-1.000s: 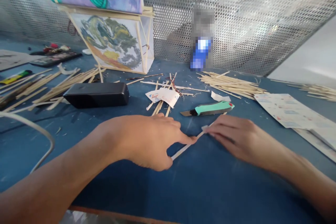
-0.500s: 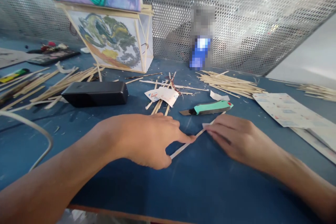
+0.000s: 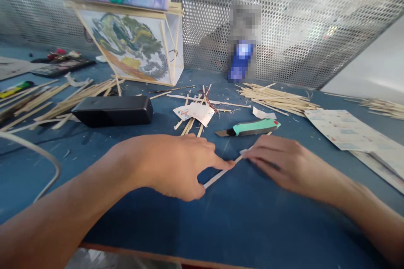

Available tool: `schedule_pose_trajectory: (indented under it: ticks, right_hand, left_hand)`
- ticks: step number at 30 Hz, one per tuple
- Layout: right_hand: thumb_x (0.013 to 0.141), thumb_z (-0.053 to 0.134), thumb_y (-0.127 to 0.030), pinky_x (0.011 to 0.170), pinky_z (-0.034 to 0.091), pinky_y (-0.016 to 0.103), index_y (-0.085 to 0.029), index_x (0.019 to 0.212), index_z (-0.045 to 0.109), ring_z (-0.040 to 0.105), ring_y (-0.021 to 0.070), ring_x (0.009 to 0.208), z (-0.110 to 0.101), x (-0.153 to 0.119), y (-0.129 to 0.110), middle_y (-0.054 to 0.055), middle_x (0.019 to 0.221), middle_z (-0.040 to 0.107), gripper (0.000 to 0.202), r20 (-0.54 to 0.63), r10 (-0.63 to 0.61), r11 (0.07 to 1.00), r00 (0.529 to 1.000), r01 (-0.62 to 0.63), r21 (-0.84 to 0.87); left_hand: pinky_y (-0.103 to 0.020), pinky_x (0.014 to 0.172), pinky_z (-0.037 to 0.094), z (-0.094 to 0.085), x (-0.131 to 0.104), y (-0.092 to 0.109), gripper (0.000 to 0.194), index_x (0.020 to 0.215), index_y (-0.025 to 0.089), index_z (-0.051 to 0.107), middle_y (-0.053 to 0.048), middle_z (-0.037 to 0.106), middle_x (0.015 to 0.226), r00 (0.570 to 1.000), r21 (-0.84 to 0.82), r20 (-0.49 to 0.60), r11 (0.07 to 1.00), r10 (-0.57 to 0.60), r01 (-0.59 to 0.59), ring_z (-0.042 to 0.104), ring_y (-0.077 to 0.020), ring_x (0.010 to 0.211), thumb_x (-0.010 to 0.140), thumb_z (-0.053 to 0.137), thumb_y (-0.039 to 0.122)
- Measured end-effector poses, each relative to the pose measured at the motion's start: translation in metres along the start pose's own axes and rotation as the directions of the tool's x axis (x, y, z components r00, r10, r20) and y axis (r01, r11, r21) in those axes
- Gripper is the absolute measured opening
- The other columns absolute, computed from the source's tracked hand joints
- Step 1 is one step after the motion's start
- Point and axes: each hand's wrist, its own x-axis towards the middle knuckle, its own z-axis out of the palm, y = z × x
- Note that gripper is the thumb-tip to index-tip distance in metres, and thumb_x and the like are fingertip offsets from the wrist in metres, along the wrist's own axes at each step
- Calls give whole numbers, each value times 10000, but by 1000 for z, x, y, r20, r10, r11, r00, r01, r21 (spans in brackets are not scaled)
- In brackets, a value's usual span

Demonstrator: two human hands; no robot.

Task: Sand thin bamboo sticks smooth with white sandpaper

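A thin wooden stick (image 3: 217, 178) lies aslant on the blue table, pale along its near length. My left hand (image 3: 176, 168) pins it down, the index fingertip on its middle and the thumb at its near end; the other fingers curl underneath, partly hidden. Farther along the stick, my right hand (image 3: 280, 159) pinches a small folded piece of white paper (image 3: 243, 151) against it, most of the paper covered by the fingers. The stick's far tip shows beyond the right fingers. Just behind them lies a green utility knife (image 3: 255, 126) with its blade out.
A black oblong case (image 3: 113, 111) stands left of my hands. Wooden sticks (image 3: 277, 100) lie in piles behind, with printed paper sheets (image 3: 344, 130) at right. Beneath a paper scrap (image 3: 197, 112) several sticks cross. A painted stick-framed box (image 3: 132, 50) stands before the perforated metal panel (image 3: 205, 21).
My right hand and the white paper have slid slightly toward the left hand along the stick. The left hand keeps its hold on the stick.
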Motion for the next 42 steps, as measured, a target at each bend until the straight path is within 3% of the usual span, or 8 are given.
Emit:
schedule_pose_trajectory:
  ticks: [4, 8, 19, 24, 27, 35, 39, 42]
  right_hand:
    - [1034, 536, -122, 809, 575, 400, -206, 1216, 685, 687, 245, 929, -1, -2, 3, 114, 1037, 712, 249, 38, 41, 999, 998, -40, -21]
    - [1031, 529, -106, 801, 573, 357, -190, 1192, 688, 696, 218, 919, 0, 1, -6, 99, 1037, 726, 241, 54, -49, 997, 997, 46, 55]
    - [1025, 524, -100, 825, 581, 360, -198, 1241, 683, 709, 224, 958, -1, -2, 2, 108, 1096, 728, 285, 59, -29, 999, 998, 28, 27]
    - [1028, 531, -124, 842, 585, 395, -231, 1244, 683, 703, 238, 980, -2, -3, 8, 93, 1111, 711, 284, 54, 69, 997, 996, -70, 18]
    - [1020, 525, -99, 848, 596, 372, -202, 1251, 681, 719, 233, 989, -1, -1, 2, 108, 1131, 720, 297, 47, 28, 998, 999, -31, 47]
    - [1048, 509, -147, 882, 598, 384, -259, 1274, 683, 713, 232, 1026, -5, -6, 16, 84, 1173, 713, 306, 45, 68, 997, 997, -70, 26]
    - [1036, 497, -86, 867, 594, 337, -201, 1296, 659, 710, 207, 1031, -2, 0, -1, 107, 1175, 720, 328, 63, -42, 994, 997, 35, 107]
    - [1031, 512, -93, 870, 587, 340, -229, 1302, 674, 710, 209, 1030, -3, 0, -1, 92, 1172, 725, 344, 89, -35, 990, 995, 22, 140]
  left_hand:
    - [-534, 1200, 403, 1, 0, 0, 758, 1564, 556, 403, -39, 548, 1556, 1000, -6, -9, 1000, -25, 25, 447, -325, 1501, 873, 620, 334]
    - [-506, 1187, 426, 0, 0, 0, 756, 1550, 552, 431, -15, 590, 1512, 1000, -23, 5, 1000, 6, -6, 485, -300, 1470, 863, 622, 302]
    - [-481, 1175, 436, -1, 0, 0, 758, 1547, 542, 443, -8, 607, 1493, 1000, -26, 16, 1000, 4, -3, 504, -304, 1447, 862, 633, 281]
    - [-514, 1186, 426, 0, 0, -1, 765, 1570, 546, 400, 0, 573, 1538, 1000, -17, -11, 1000, -16, 16, 478, -313, 1469, 870, 623, 334]
    - [-512, 1185, 429, 1, 0, -2, 765, 1555, 569, 407, 8, 588, 1518, 1000, -32, -8, 999, -1, 1, 486, -300, 1466, 869, 621, 309]
    - [-566, 1222, 365, 0, 0, -2, 761, 1588, 571, 335, -1, 449, 1655, 996, -26, 53, 997, -67, 68, 421, -338, 1517, 902, 605, 383]
    - [-531, 1217, 393, 0, 1, -2, 745, 1560, 554, 413, 24, 558, 1563, 1000, -47, 22, 999, -11, 12, 436, -315, 1506, 879, 614, 330]
    - [-567, 1230, 368, 1, 1, -2, 756, 1560, 577, 391, 41, 514, 1608, 999, -46, 23, 998, -35, 36, 396, -331, 1538, 876, 612, 341]
